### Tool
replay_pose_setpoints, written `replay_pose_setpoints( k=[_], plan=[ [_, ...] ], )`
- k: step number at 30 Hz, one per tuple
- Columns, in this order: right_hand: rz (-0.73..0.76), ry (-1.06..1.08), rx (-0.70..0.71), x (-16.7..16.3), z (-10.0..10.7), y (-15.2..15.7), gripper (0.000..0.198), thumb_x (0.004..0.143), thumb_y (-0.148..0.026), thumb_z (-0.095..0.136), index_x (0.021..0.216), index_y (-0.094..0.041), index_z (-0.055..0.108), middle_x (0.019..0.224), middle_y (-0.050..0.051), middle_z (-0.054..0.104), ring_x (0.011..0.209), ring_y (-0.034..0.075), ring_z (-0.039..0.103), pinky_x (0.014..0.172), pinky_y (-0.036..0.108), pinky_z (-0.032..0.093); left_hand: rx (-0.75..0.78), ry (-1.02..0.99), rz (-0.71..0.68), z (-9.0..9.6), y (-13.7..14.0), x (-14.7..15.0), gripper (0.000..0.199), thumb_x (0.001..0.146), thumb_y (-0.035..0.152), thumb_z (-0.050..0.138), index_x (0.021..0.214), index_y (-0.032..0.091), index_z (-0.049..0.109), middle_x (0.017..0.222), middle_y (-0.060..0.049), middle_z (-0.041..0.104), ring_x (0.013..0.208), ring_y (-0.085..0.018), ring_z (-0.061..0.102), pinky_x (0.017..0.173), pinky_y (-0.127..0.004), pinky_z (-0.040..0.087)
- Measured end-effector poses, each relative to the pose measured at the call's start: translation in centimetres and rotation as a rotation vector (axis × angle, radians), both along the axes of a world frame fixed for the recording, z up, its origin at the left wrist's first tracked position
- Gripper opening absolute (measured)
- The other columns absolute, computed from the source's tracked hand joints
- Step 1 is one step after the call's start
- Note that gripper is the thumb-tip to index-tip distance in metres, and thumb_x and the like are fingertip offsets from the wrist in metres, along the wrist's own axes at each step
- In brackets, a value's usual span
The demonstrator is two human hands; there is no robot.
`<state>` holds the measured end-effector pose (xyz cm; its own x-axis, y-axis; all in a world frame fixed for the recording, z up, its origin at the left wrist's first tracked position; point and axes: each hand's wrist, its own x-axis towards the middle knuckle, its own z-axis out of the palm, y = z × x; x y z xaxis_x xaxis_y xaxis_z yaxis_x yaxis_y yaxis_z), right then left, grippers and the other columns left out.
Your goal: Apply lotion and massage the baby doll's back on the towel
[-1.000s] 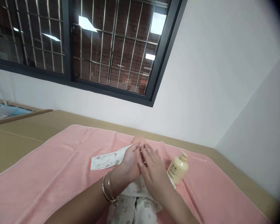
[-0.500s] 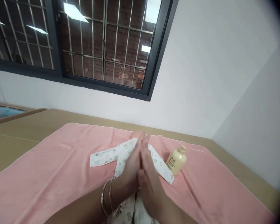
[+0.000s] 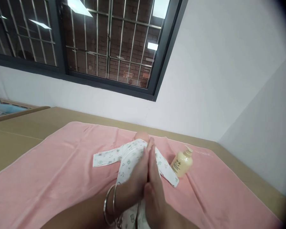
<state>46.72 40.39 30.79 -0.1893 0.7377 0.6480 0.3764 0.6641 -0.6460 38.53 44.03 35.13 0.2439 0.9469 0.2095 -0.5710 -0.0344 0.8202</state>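
Note:
My left hand [image 3: 138, 176] and my right hand [image 3: 156, 190] are pressed palm to palm, fingers stretched forward and nothing visible between them. Two thin bangles [image 3: 105, 203] circle my left wrist. Beneath the hands lie white printed baby clothes [image 3: 128, 161] with long sleeves spread to both sides. A rounded skin-toned top [image 3: 142, 136] shows at their neck end, partly blocked from view; whether it is a doll's head I cannot tell. A pale yellow pump bottle [image 3: 181, 163] stands tilted in view beside the right-hand sleeve, apart from my hands.
A pink blanket [image 3: 73, 171] covers much of the tan surface [image 3: 33, 127]. White walls [image 3: 205, 79] rise behind and to the right, with a dark-framed barred window [image 3: 109, 87] above. At far left, a wooden-edged container [image 3: 21, 115] holds something light blue.
My joined hands have shifted slightly, the palms still together; the right one sits a little lower. The whole view has moved a little, with the window higher in the picture.

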Motion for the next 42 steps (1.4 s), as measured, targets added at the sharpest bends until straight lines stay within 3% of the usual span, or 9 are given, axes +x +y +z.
replay_pose_setpoints(
  k=[5, 9, 12, 17, 21, 28, 32, 37, 42],
  plan=[
    [0.119, -0.196, 0.071, -0.3, -0.2, 0.5, 0.059, 0.097, -0.037, 0.04, 0.151, -0.025, 0.019, 0.154, 0.003, 0.025, 0.142, 0.026, 0.023, 0.117, 0.047, 0.022, -0.012, -0.02, 0.241, 1.9, 5.1, -3.2, 0.064, 0.094, 0.059, 0.02, 0.142, 0.022, 0.037, 0.153, -0.007, 0.033, 0.141, -0.018, 0.03, 0.117, -0.036, 0.023],
    [0.096, -0.031, -0.066, 0.4, -1.4, 6.4, 0.051, 0.098, -0.036, 0.037, 0.146, -0.023, 0.031, 0.138, 0.007, 0.05, 0.123, 0.021, 0.052, 0.104, 0.041, 0.042, 0.018, 0.115, 0.468, -0.8, 9.7, -4.4, 0.051, 0.096, 0.049, 0.031, 0.135, 0.018, 0.045, 0.15, -0.01, 0.038, 0.139, -0.016, 0.033, 0.117, -0.036, 0.023],
    [-0.089, -0.183, -0.122, 1.2, -3.2, 10.9, 0.048, 0.095, -0.033, 0.043, 0.14, -0.017, 0.044, 0.143, 0.008, 0.044, 0.133, 0.023, 0.039, 0.112, 0.045, 0.03, 0.034, 0.353, 0.48, -4.6, 11.6, -4.0, 0.046, 0.095, 0.045, 0.035, 0.122, 0.014, 0.056, 0.132, -0.014, 0.057, 0.125, -0.023, 0.052, 0.109, -0.042, 0.035],
    [-0.127, -0.479, -0.115, 2.7, -5.1, 14.9, 0.048, 0.096, -0.035, 0.04, 0.14, -0.017, 0.046, 0.149, 0.008, 0.035, 0.141, 0.023, 0.025, 0.117, 0.049, 0.014, 0.301, 0.674, 0.585, -8.9, 11.7, -2.8, 0.039, 0.095, 0.042, 0.037, 0.109, 0.018, 0.064, 0.118, -0.01, 0.066, 0.114, -0.022, 0.059, 0.104, -0.04, 0.04],
    [-0.234, -0.554, -0.149, 2.4, -4.8, 15.0, 0.054, 0.096, -0.037, 0.038, 0.143, -0.011, 0.039, 0.151, 0.014, 0.028, 0.142, 0.028, 0.023, 0.115, 0.048, 0.021, 0.331, 0.68, 0.653, -9.7, 11.1, -2.5, 0.039, 0.097, 0.04, 0.033, 0.112, 0.019, 0.062, 0.118, -0.009, 0.065, 0.113, -0.02, 0.058, 0.103, -0.038, 0.041],
    [-0.175, -0.614, 0.14, 2.6, -6.1, 11.2, 0.047, 0.089, -0.022, 0.043, 0.135, -0.02, 0.052, 0.144, 0.002, 0.043, 0.14, 0.024, 0.028, 0.116, 0.047, 0.022, 0.312, 0.673, 0.636, -10.3, 11.1, -3.2, 0.038, 0.097, 0.041, 0.034, 0.11, 0.02, 0.062, 0.117, -0.007, 0.065, 0.113, -0.021, 0.058, 0.103, -0.04, 0.041],
    [-0.253, -0.53, 0.046, 3.9, -6.7, 12.0, 0.045, 0.093, -0.024, 0.037, 0.134, -0.018, 0.053, 0.14, 0.002, 0.048, 0.136, 0.02, 0.037, 0.116, 0.042, 0.026, 0.363, 0.727, 0.628, -10.7, 10.9, -3.4, 0.037, 0.097, 0.039, 0.033, 0.114, 0.02, 0.06, 0.12, -0.008, 0.063, 0.116, -0.021, 0.055, 0.105, -0.041, 0.039],
    [-0.33, -0.619, -0.143, 2.5, -5.1, 14.3, 0.054, 0.096, -0.038, 0.034, 0.144, -0.013, 0.039, 0.148, 0.009, 0.035, 0.139, 0.029, 0.028, 0.114, 0.054, 0.021, 0.453, 0.833, 0.628, -11.3, 11.1, -3.7, 0.037, 0.098, 0.035, 0.033, 0.118, 0.019, 0.06, 0.126, -0.008, 0.061, 0.121, -0.021, 0.052, 0.109, -0.043, 0.035],
    [-0.262, -0.69, -0.02, 1.4, -5.0, 14.1, 0.051, 0.093, -0.027, 0.038, 0.143, -0.016, 0.042, 0.151, 0.008, 0.031, 0.142, 0.029, 0.022, 0.115, 0.054, 0.017, 0.559, 0.915, 0.625, -11.6, 11.1, -4.1, 0.038, 0.098, 0.029, 0.031, 0.124, 0.02, 0.057, 0.13, -0.008, 0.059, 0.123, -0.02, 0.051, 0.112, -0.044, 0.033]
  ],
)
